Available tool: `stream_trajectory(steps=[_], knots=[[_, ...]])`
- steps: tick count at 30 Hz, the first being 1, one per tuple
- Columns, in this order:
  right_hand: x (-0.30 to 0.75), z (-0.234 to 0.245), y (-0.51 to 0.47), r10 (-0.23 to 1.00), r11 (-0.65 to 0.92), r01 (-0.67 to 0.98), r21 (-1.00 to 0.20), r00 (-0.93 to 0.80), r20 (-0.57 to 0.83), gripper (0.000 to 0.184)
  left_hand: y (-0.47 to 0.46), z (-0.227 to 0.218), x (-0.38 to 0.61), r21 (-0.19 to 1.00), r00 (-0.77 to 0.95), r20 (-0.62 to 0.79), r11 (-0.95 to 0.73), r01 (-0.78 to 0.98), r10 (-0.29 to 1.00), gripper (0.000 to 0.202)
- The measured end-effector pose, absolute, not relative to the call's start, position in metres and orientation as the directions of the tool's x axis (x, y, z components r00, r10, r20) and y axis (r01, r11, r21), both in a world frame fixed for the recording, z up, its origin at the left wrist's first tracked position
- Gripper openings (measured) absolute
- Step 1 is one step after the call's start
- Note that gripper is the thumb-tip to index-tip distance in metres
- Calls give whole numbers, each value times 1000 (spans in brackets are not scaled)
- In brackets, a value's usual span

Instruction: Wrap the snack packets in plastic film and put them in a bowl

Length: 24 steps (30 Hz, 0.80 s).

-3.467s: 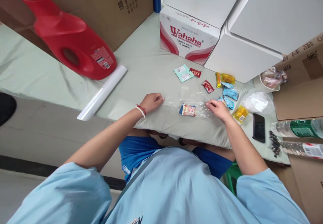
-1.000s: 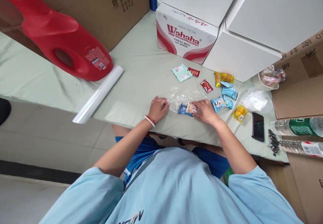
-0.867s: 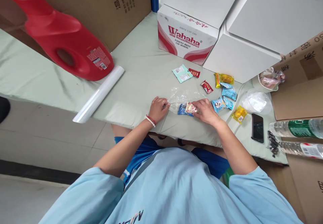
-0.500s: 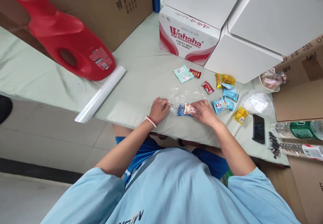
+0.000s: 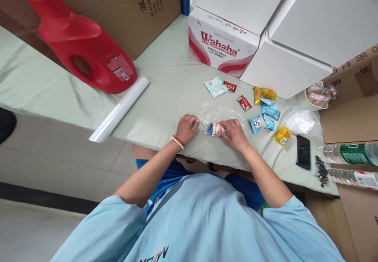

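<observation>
A thin sheet of clear plastic film (image 5: 206, 113) lies crinkled on the cloth, and my left hand (image 5: 186, 129) pinches its left edge. My right hand (image 5: 235, 136) has its fingers closed over the right end of a cream-and-red snack packet (image 5: 217, 130). Beneath that packet a blue packet (image 5: 210, 129) shows at the left; the rest of it is hidden. Both packets lie on the film, close to the table's front edge. Beyond the film are a mint-green packet (image 5: 216, 87) and two red packets, one of them (image 5: 244, 103) nearer my right hand.
Blue packets (image 5: 258, 124) and yellow ones (image 5: 282, 136) lie to the right, beside a phone (image 5: 303, 152) and clear bottles (image 5: 351, 153). At the left are a white roll (image 5: 119, 110) and a big red jug (image 5: 85, 49). A Wahaha carton (image 5: 221, 41) stands behind.
My right hand has shifted slightly left with the cream-and-red packet, and its fingers now cover more of it. My left hand stays at the film's edge.
</observation>
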State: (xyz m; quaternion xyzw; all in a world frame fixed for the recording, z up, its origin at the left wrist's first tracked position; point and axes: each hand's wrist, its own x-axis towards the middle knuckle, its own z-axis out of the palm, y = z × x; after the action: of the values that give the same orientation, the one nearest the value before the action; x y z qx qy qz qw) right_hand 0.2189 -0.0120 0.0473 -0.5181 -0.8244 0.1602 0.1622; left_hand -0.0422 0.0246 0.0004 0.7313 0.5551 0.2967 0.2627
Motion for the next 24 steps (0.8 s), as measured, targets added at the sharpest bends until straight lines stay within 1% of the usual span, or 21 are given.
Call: stream_trajectory(steps=[5,8,10,13,17,19,22,24], knots=[[224,39,-9,945,327,768,-551,-269,187,42,25,-2,-42,713,166,160,-230,663,973,30],[225,34,-4,962,271,767,-581,-218,162,36,24,-3,-42,716,165,188,-250,652,968,30],[224,31,-1,969,246,763,-597,-215,124,27,24,-4,-42,719,169,205,-266,642,964,31],[222,33,2,958,279,725,-629,-252,135,16,25,-7,-42,725,166,229,-282,629,959,30],[225,42,2,919,389,640,-663,-324,226,14,26,-10,-42,721,171,249,-300,625,953,29],[229,46,3,918,389,614,-687,-321,233,15,26,-10,-42,714,172,254,-304,631,952,29],[237,46,5,941,325,641,-696,-293,170,18,26,-10,-42,707,166,255,-301,639,952,29],[240,43,7,954,261,693,-672,-290,70,26,25,-10,-42,705,163,257,-301,642,952,29]])
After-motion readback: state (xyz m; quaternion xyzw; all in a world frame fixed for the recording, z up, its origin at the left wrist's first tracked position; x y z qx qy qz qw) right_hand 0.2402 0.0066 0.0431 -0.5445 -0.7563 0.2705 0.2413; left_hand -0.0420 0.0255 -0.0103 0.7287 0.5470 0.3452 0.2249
